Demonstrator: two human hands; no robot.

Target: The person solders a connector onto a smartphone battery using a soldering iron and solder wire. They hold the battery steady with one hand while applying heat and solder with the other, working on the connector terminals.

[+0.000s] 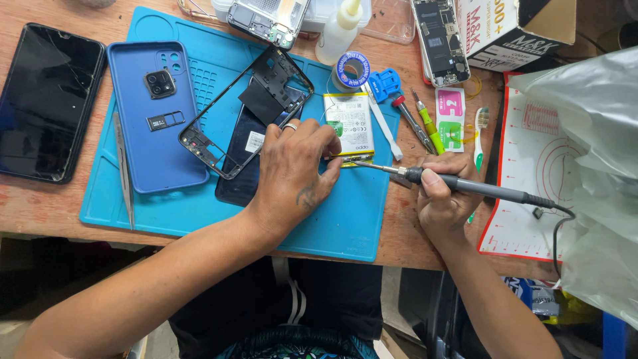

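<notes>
At the far left of the worn wooden desk lies a glossy black smartphone with a cracked screen, flat and face up. Beside it a teal rubber work mat with moulded ridges covers the middle of the desk. On the mat's left part rests a matte blue plastic phone back cover with a square camera block, and a slim grey metal pair of tweezers lies along its left edge. Next comes a thin black phone middle frame, set aslant and overlapping a dark, shiny phone panel.

The left hand, a ring on one finger, presses down with fingers bunched together on the lower end of a flat rectangular phone battery with a pale yellow and white label; the battery lies on the mat just right of the frame, its bottom edge under the fingertips. Above it stand a small spool of solder wire and a white squeeze bottle.

The right hand is wrapped tight around a black-handled soldering iron, whose thin metal tip reaches left to the battery's lower edge, right by the left fingertips. Near the knuckles lie a blue plastic opening tool, small screwdrivers and a toothbrush. Farther right are a white silicone mat with red lines and a crinkled translucent plastic bag.
</notes>
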